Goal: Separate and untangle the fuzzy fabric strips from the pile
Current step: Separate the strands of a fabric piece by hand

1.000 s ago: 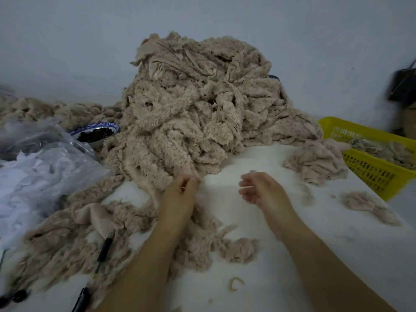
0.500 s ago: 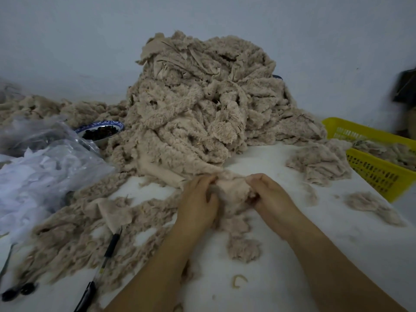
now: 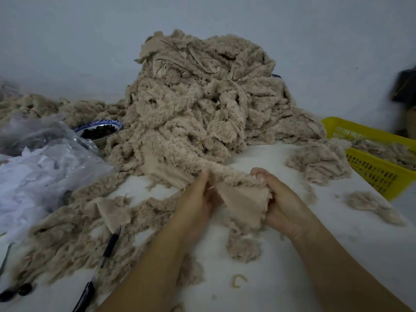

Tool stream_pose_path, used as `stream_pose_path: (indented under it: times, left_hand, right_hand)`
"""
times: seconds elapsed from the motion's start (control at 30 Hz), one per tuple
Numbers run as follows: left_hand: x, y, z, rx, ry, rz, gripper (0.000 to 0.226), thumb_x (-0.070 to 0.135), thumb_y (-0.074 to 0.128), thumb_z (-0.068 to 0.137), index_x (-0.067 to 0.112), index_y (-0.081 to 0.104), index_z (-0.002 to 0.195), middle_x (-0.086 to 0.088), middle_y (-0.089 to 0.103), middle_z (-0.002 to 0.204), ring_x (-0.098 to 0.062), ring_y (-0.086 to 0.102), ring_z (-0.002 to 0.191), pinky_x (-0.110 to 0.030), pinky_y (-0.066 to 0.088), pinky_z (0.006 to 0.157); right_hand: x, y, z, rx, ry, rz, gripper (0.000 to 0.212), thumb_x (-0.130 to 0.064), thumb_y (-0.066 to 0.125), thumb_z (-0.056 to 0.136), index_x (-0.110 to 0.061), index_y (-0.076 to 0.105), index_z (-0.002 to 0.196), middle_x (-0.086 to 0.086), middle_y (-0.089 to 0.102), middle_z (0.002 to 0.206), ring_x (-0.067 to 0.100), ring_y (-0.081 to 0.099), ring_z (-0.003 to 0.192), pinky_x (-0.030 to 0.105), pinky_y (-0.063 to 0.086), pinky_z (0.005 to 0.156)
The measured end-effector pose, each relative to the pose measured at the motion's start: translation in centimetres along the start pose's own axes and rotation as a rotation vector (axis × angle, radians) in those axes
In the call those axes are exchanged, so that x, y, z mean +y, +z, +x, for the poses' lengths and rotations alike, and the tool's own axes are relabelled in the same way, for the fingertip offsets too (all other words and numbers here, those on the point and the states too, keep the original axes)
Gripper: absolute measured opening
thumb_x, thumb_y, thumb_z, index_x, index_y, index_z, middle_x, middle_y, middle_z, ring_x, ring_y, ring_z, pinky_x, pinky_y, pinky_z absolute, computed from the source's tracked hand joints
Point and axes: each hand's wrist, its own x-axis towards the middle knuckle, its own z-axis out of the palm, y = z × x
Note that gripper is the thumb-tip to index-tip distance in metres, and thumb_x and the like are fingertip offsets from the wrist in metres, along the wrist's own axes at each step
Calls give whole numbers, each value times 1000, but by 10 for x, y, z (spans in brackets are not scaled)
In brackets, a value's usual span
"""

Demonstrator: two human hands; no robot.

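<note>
A tall pile of tangled beige fuzzy fabric strips (image 3: 202, 102) rises at the back middle of the white table (image 3: 337, 255). One strip (image 3: 243, 199) runs from the pile's foot toward me, its smooth backing turned up. My left hand (image 3: 198, 201) grips its left part and my right hand (image 3: 281, 201) grips its right edge, fingers curled round the fabric. The strip's lower end hangs down onto a small fuzzy clump (image 3: 243, 246) between my forearms.
Loose strips (image 3: 74, 226) spread over the table's left front, with a black pen (image 3: 108, 251) lying on them. A plastic bag of white scraps (image 3: 38, 172) and a blue-rimmed bowl (image 3: 99, 129) stand at left. A yellow basket (image 3: 371, 163) holds fabric at right, scraps (image 3: 319, 161) beside it.
My hands came together at the foot of the pile, took hold of a strip and drew it out toward me, spreading it between them.
</note>
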Motion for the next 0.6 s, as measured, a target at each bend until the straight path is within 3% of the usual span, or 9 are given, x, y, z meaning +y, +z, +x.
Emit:
stream_pose_path:
  times: [0.1, 0.2, 0.23, 0.3, 0.37, 0.4, 0.5, 0.6]
  left_hand:
    - [6, -9, 3, 46, -71, -330, 24, 31, 60, 93, 12, 66, 80, -3, 62, 65, -14, 61, 57, -25, 54, 54]
    - [12, -18, 5, 171, -46, -401, 23, 19, 57, 97, 13, 54, 75, 1, 49, 57, -7, 43, 44, -18, 39, 42]
    - [12, -17, 4, 181, -1, -278, 23, 17, 55, 99, 14, 54, 76, 0, 51, 60, -7, 44, 45, -18, 38, 42]
    - [5, -7, -3, 159, 121, 326, 25, 21, 56, 100, 18, 58, 75, -1, 58, 66, -11, 51, 52, -25, 44, 50]
    - [-12, 7, -10, -12, 265, 856, 20, 27, 57, 99, 24, 62, 80, 7, 65, 74, -9, 59, 66, -27, 49, 63]
    - [-19, 13, -14, -112, 307, 989, 14, 28, 55, 99, 27, 64, 88, 8, 67, 83, -7, 61, 74, -23, 49, 67]
    - [-30, 20, -15, -209, 350, 1130, 19, 24, 51, 100, 23, 66, 112, 4, 69, 98, -5, 62, 84, -11, 45, 66]
    - [-24, 17, -14, -165, 345, 1037, 27, 34, 51, 100, 15, 62, 85, 0, 64, 81, -6, 56, 70, -23, 43, 64]
  right_hand:
    - [4, 5, -4, -189, 96, -60, 16, -10, 56, 85, -17, 69, 79, 12, 68, 87, 26, 66, 80, 34, 55, 66]
    - [4, 2, 3, 23, 34, -154, 31, -8, 49, 95, -20, 72, 77, 9, 61, 83, 21, 60, 71, 29, 51, 60]
    - [4, 1, 5, 131, -14, -253, 33, -11, 49, 98, -22, 73, 78, 7, 59, 83, 20, 57, 71, 29, 49, 61]
    - [9, -2, 7, 249, -117, -459, 22, -26, 53, 99, -26, 72, 89, 1, 64, 87, 21, 59, 80, 30, 47, 72]
    - [17, -1, 6, 168, -147, -627, 18, -40, 55, 97, -29, 69, 98, -7, 70, 97, 13, 66, 95, 28, 50, 84]
    - [21, 2, 6, 90, -123, -711, 16, -42, 55, 97, -32, 68, 97, -9, 71, 97, 9, 66, 96, 25, 51, 84]
    - [24, 11, 7, 62, -122, -884, 15, -34, 56, 98, -37, 63, 85, -12, 63, 76, 3, 59, 71, 15, 46, 65]
    - [21, 11, 8, 211, -176, -794, 15, -24, 51, 101, -27, 57, 87, -4, 58, 74, 11, 53, 66, 26, 45, 62]
